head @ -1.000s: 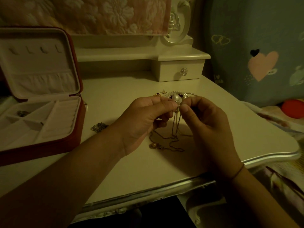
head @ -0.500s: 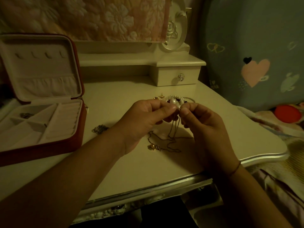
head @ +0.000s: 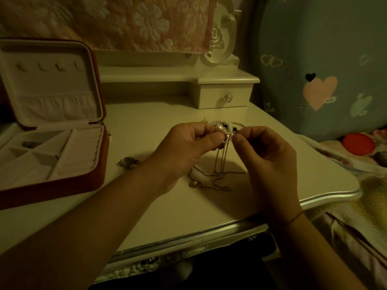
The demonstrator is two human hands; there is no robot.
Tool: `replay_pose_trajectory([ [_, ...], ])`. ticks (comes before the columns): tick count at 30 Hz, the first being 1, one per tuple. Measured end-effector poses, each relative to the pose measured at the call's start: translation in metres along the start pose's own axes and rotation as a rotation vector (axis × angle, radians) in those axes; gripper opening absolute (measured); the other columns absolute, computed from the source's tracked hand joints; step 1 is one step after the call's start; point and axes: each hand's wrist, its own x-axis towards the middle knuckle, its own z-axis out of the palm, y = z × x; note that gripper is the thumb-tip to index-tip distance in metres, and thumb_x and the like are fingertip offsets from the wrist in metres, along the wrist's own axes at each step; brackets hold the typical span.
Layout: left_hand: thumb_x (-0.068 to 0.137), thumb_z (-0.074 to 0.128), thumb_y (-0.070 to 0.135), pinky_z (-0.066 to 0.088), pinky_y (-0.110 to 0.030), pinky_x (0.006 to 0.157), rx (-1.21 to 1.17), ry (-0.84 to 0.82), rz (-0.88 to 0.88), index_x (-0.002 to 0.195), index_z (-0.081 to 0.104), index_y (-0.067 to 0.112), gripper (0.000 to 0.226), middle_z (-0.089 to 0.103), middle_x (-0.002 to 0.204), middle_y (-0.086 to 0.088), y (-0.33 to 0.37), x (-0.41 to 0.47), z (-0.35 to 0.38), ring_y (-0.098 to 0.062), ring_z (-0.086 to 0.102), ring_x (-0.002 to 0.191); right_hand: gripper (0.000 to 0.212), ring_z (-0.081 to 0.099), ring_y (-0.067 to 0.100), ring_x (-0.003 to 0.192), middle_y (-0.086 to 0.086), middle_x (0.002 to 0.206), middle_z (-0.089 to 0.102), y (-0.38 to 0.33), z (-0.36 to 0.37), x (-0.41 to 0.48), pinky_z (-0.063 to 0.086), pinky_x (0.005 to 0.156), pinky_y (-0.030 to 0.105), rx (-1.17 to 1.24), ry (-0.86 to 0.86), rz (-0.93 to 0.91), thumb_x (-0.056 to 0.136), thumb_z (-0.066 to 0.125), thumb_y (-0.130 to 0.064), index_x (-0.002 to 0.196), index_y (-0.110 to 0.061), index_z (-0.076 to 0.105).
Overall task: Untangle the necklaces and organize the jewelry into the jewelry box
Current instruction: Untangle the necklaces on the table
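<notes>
- red jewelry box (head: 62, 185) stands open well to the left of the left hand, with its lid upright and its lining pale. a small dark piece (head: 30, 144) lies in its far left compartment.
- dark little trinket (head: 127, 163) lies on the cream table (head: 167, 210), between the box and the left wrist.
- left hand (head: 188, 147) is curled, its thumb and forefinger pinching a pearl (head: 219, 129) at the top of the tangled necklaces (head: 221, 162).
- thin chains of those necklaces hang from between the two hands down to the table. the rest lies there in loose loops under the hands, with a gold bit (head: 196, 184) near the left palm.
- just behind the fingertips, a heap of beaded strands (head: 232, 124) lies on the table.
- right hand (head: 270, 158) is curled too, thumb and fingers pinching a chain of the necklaces just right of the pearl. a thread band (head: 293, 218) circles its wrist.
- beyond both hands sits a small drawer (head: 226, 97) with a glassy knob.
- far to the right of the right hand, a red round thing (head: 358, 146) lies on bedding.
</notes>
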Motion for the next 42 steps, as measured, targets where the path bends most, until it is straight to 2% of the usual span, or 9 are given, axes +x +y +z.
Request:
replay_pose_trajectory([
  [6, 0.085, 0.065, 0.009, 0.048, -0.010, 0.073, 0.077, 0.073, 0.101, 0.085, 0.070, 0.018, 0.010, 0.070, 0.079, 0.008, -0.0003, -0.0009, 0.0006, -0.001, 0.065, 0.079, 0.010, 0.062, 0.002, 0.065, -0.006, 0.072, 0.068, -0.0040, 0.0035, -0.0017, 0.047, 0.062, 0.011, -0.038, -0.017, 0.046, 0.082, 0.067, -0.009, 0.081, -0.019, 0.068],
  [10, 0.083, 0.069, 0.010, 0.046, -0.007, 0.072, 0.303, 0.134, 0.259, 0.082, 0.069, 0.022, 0.011, 0.068, 0.078, 0.011, 0.0009, -0.0034, 0.0027, 0.002, 0.062, 0.077, 0.014, 0.061, 0.001, 0.064, -0.005, 0.071, 0.068, -0.0051, 0.0028, -0.0004, 0.047, 0.062, 0.011, -0.044, -0.016, 0.066, 0.082, 0.067, -0.007, 0.078, -0.021, 0.067],
  [14, 0.081, 0.069, 0.018, 0.040, -0.005, 0.074, 0.510, 0.206, 0.430, 0.083, 0.069, 0.019, 0.003, 0.062, 0.078, 0.016, -0.0017, -0.0038, 0.0049, 0.001, 0.056, 0.080, 0.013, 0.062, 0.005, 0.063, 0.001, 0.073, 0.069, -0.0060, 0.0026, -0.0006, 0.049, 0.061, 0.012, -0.033, -0.008, 0.084, 0.081, 0.067, -0.007, 0.078, -0.019, 0.067],
  [18, 0.080, 0.064, 0.024, 0.038, -0.006, 0.074, 0.600, 0.232, 0.518, 0.082, 0.069, 0.017, 0.009, 0.058, 0.077, 0.019, -0.0042, -0.0019, 0.0044, 0.001, 0.052, 0.080, 0.012, 0.062, 0.004, 0.061, 0.001, 0.073, 0.068, -0.0057, 0.0036, -0.0013, 0.048, 0.059, 0.012, -0.066, -0.006, 0.072, 0.081, 0.067, -0.007, 0.080, -0.018, 0.066],
  [23, 0.080, 0.066, 0.022, 0.040, -0.008, 0.073, 0.573, 0.257, 0.515, 0.082, 0.068, 0.017, 0.007, 0.058, 0.077, 0.019, -0.0050, -0.0011, 0.0050, -0.003, 0.054, 0.079, 0.006, 0.058, 0.009, 0.061, -0.004, 0.072, 0.064, -0.0054, 0.0014, -0.0036, 0.047, 0.058, 0.016, -0.085, 0.073, 0.034, 0.082, 0.067, -0.009, 0.082, -0.014, 0.064],
  [27, 0.080, 0.064, 0.023, 0.039, -0.007, 0.073, 0.564, 0.254, 0.498, 0.084, 0.068, 0.017, 0.008, 0.057, 0.077, 0.020, -0.0058, 0.0000, 0.0050, -0.001, 0.053, 0.079, 0.005, 0.058, 0.001, 0.058, -0.005, 0.066, 0.065, -0.0079, 0.0030, -0.0041, 0.044, 0.056, 0.011, -0.054, -0.001, 0.041, 0.083, 0.066, -0.008, 0.081, -0.011, 0.067],
  [32, 0.081, 0.064, 0.022, 0.040, -0.007, 0.074, 0.576, 0.241, 0.521, 0.086, 0.069, 0.017, 0.009, 0.056, 0.079, 0.021, -0.0055, 0.0007, 0.0050, -0.002, 0.054, 0.080, 0.007, 0.063, 0.000, 0.063, -0.007, 0.073, 0.069, -0.0059, 0.0028, -0.0023, 0.045, 0.059, 0.009, -0.074, 0.011, 0.071, 0.081, 0.067, -0.008, 0.085, -0.014, 0.069],
  [42, 0.082, 0.061, 0.028, 0.040, -0.012, 0.073, 0.631, 0.222, 0.573, 0.086, 0.068, 0.016, 0.015, 0.054, 0.078, 0.021, -0.0082, 0.0016, 0.0037, -0.003, 0.049, 0.080, 0.011, 0.061, 0.002, 0.061, -0.001, 0.072, 0.069, -0.0049, 0.0028, -0.0023, 0.047, 0.059, 0.011, -0.060, 0.011, 0.046, 0.081, 0.067, -0.006, 0.081, -0.017, 0.067],
])
